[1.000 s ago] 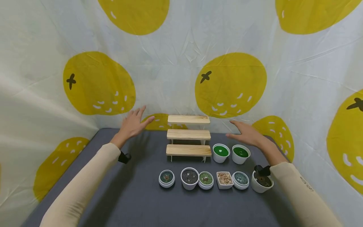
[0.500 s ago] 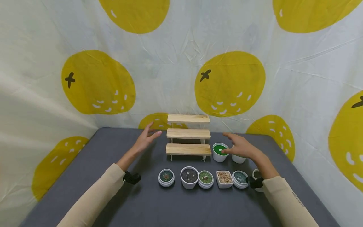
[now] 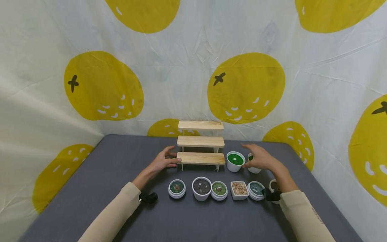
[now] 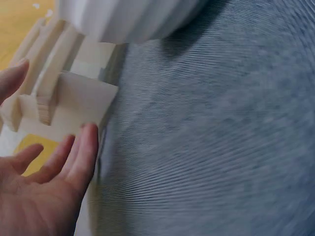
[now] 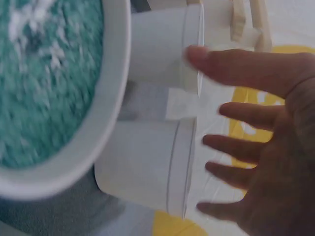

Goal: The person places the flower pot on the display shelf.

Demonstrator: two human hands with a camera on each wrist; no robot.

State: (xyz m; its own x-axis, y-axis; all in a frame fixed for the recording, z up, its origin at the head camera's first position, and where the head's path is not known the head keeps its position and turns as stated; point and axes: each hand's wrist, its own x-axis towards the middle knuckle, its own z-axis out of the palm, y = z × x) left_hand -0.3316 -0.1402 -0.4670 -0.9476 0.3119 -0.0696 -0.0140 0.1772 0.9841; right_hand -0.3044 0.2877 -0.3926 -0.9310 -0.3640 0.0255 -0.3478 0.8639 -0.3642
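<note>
A three-tier wooden stand [image 3: 201, 158] stands at the back middle of the table. My left hand [image 3: 160, 162] is beside its left end, the thumb close to the lowest tier; contact is unclear. In the left wrist view the fingers [image 4: 84, 152] are extended with nothing between them. To the right of the stand are two white pots filled with green, the left one [image 3: 235, 161] in plain sight. My right hand [image 3: 260, 158] partly covers the right pot [image 3: 254, 169]. In the right wrist view its fingers [image 5: 241, 147] are spread above the rims, holding nothing.
In front stands a row: a teal-filled pot [image 3: 177, 189], a dark-filled pot [image 3: 202, 189], a green-filled pot [image 3: 219, 190], a square pot of pebbles [image 3: 239, 191], a blue-filled pot [image 3: 256, 191] and one mostly hidden behind the right wrist. A patterned curtain [image 3: 175, 74] hangs behind.
My left hand has come down and rightward to the stand's left end. The right hand has lowered and shifted over the two green-filled pots. The pots and stand stay put.
</note>
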